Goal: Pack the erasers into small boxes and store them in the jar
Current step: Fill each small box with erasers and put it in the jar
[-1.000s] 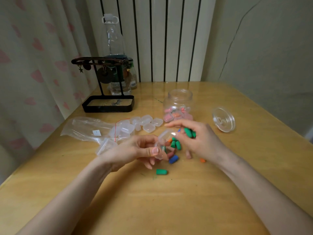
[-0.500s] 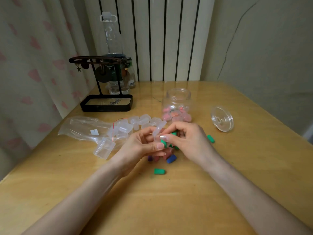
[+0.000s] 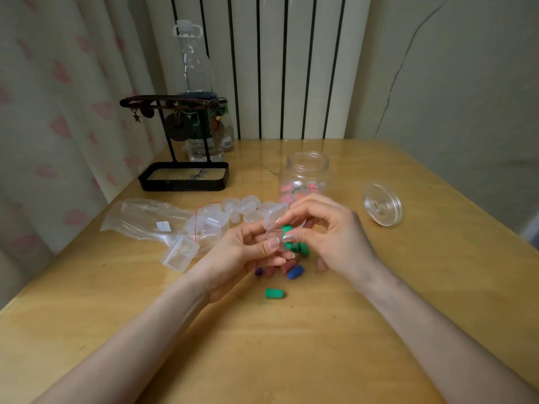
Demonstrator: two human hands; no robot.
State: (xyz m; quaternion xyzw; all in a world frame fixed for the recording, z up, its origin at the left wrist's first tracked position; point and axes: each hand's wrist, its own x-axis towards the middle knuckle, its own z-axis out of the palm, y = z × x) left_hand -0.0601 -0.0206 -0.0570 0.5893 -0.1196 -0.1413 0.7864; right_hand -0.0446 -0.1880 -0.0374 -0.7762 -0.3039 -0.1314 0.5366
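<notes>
Wooden table set against a radiator, with two bare hands meeting above a scatter of erasers
Left hand curls round a small clear box whose lid is tipped up, while the right hand pinches a green eraser between thumb and fingertip at the box's mouth; loose erasers lie under the hands, a blue eraser among them; the open jar stands just behind, pink-filled boxes at its bottom, and its glass lid lies well apart to the right; a plastic bag on the left spills empty boxes, and one open box sits beside it
</notes>
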